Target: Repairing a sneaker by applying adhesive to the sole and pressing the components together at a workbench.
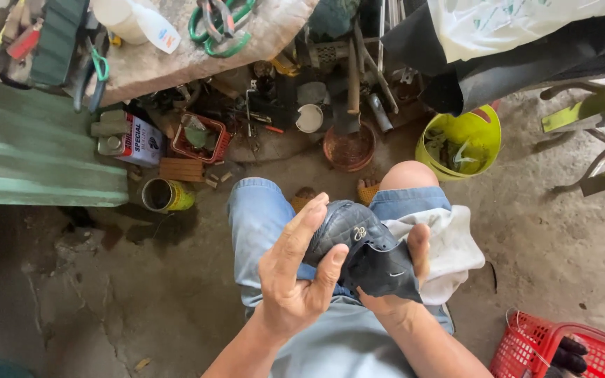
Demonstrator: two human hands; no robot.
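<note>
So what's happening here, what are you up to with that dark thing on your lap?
A seated person holds a dark quilted shoe over their lap. The left hand wraps its side, while the right hand presses a dark cloth against it, a white rag bunched behind. Around them on the concrete floor sit a yellow bucket, a red basket and a yellow can.

Hands working a dark quilted shoe over the lap.
Left hand (295, 269) grips the shoe (348, 231); right hand (400, 280) pinches a dark cloth (383, 269) against it. Beyond the shoe: yellow bucket (488, 129); nearer right, red basket (526, 346).
</note>
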